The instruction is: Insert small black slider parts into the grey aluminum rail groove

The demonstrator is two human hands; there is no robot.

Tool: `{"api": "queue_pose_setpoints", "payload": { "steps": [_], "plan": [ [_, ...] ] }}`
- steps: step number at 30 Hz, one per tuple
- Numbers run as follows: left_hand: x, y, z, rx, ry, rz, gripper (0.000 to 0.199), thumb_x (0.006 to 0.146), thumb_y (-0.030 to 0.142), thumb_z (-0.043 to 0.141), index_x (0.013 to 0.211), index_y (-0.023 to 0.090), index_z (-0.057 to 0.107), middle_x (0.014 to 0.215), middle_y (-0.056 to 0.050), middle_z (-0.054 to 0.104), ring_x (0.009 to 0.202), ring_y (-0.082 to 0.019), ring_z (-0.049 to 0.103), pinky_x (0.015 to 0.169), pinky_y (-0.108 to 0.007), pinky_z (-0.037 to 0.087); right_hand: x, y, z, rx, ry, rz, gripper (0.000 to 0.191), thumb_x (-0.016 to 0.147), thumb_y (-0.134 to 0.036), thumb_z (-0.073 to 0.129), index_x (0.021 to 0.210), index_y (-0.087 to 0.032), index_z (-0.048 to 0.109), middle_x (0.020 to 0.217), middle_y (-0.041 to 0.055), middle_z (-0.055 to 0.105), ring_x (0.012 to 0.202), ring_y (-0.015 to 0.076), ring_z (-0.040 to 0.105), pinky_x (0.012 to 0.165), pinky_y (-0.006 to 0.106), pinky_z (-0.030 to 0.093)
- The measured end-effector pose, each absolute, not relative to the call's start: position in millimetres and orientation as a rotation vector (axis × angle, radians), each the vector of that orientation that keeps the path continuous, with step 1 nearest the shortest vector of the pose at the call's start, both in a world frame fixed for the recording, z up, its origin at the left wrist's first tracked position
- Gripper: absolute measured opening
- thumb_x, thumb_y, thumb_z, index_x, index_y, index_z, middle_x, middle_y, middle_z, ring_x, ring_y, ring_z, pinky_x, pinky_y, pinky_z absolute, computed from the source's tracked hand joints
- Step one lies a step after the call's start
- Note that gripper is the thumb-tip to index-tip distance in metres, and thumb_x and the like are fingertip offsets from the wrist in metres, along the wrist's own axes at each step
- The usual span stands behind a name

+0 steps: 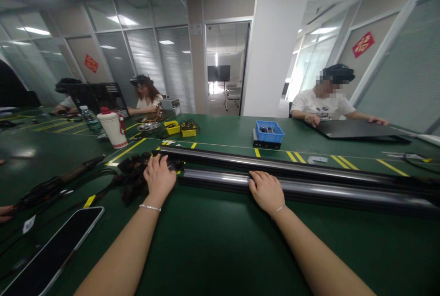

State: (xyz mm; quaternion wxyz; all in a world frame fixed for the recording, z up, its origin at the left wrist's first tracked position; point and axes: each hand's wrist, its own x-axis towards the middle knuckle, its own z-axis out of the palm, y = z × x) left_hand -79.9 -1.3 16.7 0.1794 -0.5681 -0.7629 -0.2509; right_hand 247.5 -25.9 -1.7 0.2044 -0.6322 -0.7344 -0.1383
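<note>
Two long, shiny metal bars with dark edges lie side by side across the green table. My right hand (267, 191) rests on the nearer bar (323, 189), its fingers curled over the far side. At the left end of the farther bar (220, 156), my left hand (160, 177) lies over a dark jumble of parts (135, 172), fingers bent and slightly apart. Whether the left fingers grip anything is hidden beneath the hand. A thin bracelet circles each wrist.
A phone (58, 250) and black cables lie at the near left. Behind them stand a white cup (112, 128) and a bottle (92, 123). Beyond the bars sit a blue bin (270, 132) and yellow trays (172, 127). People work across the table.
</note>
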Motion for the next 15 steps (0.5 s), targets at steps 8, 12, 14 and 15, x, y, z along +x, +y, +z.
{"api": "queue_pose_setpoints", "payload": {
  "steps": [8, 12, 14, 15],
  "plan": [
    [-36, -7, 5, -2.396, -1.705, -0.595, 0.046, 0.089, 0.039, 0.033, 0.132, 0.023, 0.039, 0.143, -0.005, 0.032, 0.133, -0.022, 0.022, 0.107, -0.042, 0.021, 263, -21, 2, -1.663, -1.985, -0.377, 0.035, 0.086, -0.031, 0.037, 0.109, -0.018, 0.061, 0.115, 0.0063, 0.058, 0.105, 0.0176, 0.049, 0.093, 0.030, 0.034],
    [-29, -7, -4, -2.500, -1.712, -0.470, 0.035, 0.088, 0.044, 0.037, 0.117, 0.033, 0.053, 0.138, -0.001, 0.041, 0.130, -0.024, 0.028, 0.106, -0.050, 0.014, 329, -11, 12, -1.774, -1.638, -0.531, 0.038, 0.082, -0.026, 0.039, 0.112, -0.013, 0.058, 0.115, 0.0118, 0.056, 0.108, 0.0224, 0.046, 0.093, 0.036, 0.033],
    [-30, -6, -4, -2.501, -1.722, -0.467, 0.029, 0.087, 0.044, 0.039, 0.099, 0.030, 0.062, 0.136, 0.000, 0.043, 0.129, -0.024, 0.031, 0.105, -0.050, 0.015, 378, -13, 12, -1.911, -1.377, -0.636, 0.044, 0.080, -0.027, 0.041, 0.116, -0.007, 0.055, 0.122, 0.0177, 0.050, 0.114, 0.0274, 0.041, 0.093, 0.041, 0.031],
    [-31, -5, -4, -2.495, -1.726, -0.474, 0.028, 0.086, 0.045, 0.041, 0.092, 0.029, 0.063, 0.136, 0.000, 0.044, 0.128, -0.024, 0.032, 0.105, -0.049, 0.016, 404, -17, 9, -1.968, -1.255, -0.682, 0.047, 0.079, -0.028, 0.042, 0.118, -0.004, 0.053, 0.124, 0.0206, 0.047, 0.116, 0.0294, 0.038, 0.093, 0.042, 0.030]
  ]
}}
